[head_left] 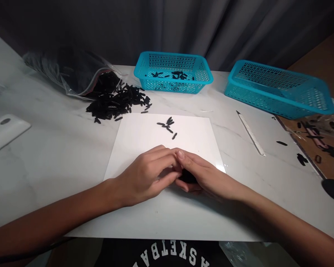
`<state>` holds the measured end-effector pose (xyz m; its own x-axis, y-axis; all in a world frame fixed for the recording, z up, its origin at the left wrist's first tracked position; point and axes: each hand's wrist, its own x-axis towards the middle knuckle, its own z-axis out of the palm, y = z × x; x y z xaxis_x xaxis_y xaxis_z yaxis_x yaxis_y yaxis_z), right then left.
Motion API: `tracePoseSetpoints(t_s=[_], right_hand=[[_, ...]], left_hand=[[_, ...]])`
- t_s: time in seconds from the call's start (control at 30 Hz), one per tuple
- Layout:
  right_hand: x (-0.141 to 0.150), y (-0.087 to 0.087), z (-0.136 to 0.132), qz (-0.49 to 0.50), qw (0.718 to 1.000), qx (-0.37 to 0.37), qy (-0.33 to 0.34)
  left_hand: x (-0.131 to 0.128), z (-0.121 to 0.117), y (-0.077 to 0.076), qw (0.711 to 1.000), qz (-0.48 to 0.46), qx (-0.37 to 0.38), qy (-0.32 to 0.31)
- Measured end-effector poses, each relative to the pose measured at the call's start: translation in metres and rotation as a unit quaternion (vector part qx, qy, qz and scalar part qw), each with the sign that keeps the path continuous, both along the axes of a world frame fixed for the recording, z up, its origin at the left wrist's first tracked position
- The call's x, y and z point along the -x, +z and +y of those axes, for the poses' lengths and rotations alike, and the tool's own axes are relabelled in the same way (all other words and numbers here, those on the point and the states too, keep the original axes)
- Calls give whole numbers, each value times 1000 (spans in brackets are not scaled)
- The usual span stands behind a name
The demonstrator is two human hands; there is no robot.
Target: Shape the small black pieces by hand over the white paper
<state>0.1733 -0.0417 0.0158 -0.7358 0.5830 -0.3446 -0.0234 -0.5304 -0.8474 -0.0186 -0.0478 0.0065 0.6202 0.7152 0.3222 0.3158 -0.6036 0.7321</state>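
My left hand (153, 170) and my right hand (208, 174) meet over the near part of a white sheet (195, 129). The right hand's fingers are closed around something black (188, 177); its shape is mostly hidden, and it may be more than one piece. My left fingertips are pinched together against the right fingers; whatever is between them cannot be made out. Several small black oblong pieces (164, 126) lie on the sheet beyond my hands.
Back left, a plastic bag (72, 76) spills a black pile (117, 102). Similar pieces lie inside a blue basket (173, 56); another blue basket (278, 76) stands right. A white pencil-like stick (251, 134) lies before it. At left is a white object (9, 131).
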Motion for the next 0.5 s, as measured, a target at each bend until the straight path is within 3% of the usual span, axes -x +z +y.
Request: tracePoseSetpoints(t_s=[0.3,0.5], right_hand=[[-1,2,1,-14,999,31,14],[-8,6,10,-43,997,60,-6]], left_hand=[[2,-1,-1,999,31,-12,-21],[2,4,-4,995,-42,-48,83]])
